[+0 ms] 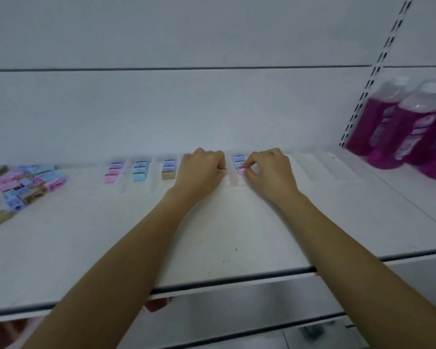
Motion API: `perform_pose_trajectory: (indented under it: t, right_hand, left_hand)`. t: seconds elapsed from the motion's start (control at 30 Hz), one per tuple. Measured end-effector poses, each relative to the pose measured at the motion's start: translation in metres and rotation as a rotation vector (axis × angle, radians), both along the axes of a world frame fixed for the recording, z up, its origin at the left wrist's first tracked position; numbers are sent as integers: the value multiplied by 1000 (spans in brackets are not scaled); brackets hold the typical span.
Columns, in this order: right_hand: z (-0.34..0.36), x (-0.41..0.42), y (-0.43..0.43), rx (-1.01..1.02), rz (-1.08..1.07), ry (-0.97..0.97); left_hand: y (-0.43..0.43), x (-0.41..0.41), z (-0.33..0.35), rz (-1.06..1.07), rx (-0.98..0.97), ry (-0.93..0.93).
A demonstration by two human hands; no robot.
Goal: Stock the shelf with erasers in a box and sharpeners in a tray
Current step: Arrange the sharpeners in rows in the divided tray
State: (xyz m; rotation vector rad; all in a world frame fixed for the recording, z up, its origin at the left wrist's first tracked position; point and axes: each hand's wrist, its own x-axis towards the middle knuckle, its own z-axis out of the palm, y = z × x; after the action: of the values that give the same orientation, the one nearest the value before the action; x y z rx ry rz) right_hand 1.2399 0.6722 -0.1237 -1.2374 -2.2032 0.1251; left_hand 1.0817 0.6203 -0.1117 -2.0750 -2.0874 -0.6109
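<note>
A clear plastic tray [322, 167] with narrow slots lies at the back of the white shelf [212, 235]. Short rows of sharpeners stand in its slots: pink [113, 172], blue [140, 172], one ending in a tan piece [168, 170], and a blue row [238, 159]. My left hand [202, 170] reaches into a slot with fingers curled, pinching a small dark piece that is mostly hidden. My right hand [269, 170] pinches a pink sharpener [241, 171] at the front of the blue row. A loose pile of sharpeners [18, 190] lies at far left.
Large bottles of purple liquid [413, 132] stand at the shelf's right end, beside a slotted upright rail [373, 79]. The shelf's front edge [224, 280] crosses under my forearms. A lower shelf shows below, blurred.
</note>
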Motion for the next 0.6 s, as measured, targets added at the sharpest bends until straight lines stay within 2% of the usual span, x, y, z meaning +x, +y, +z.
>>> perform_pose_trajectory:
  t: [0.17, 0.33, 0.43, 0.6]
  right_hand:
    - [0, -1, 0, 8, 8, -93]
    - [-4, 0, -2, 50, 57, -14]
    - [-4, 1, -3, 42, 54, -36]
    - [-3, 2, -5, 27, 48, -33]
  left_hand:
    - [-3, 2, -5, 17, 43, 83]
    - [-6, 0, -14, 1, 188, 80]
    - [-9, -2, -14, 21, 69, 96]
    - [-14, 0, -15, 15, 98, 103]
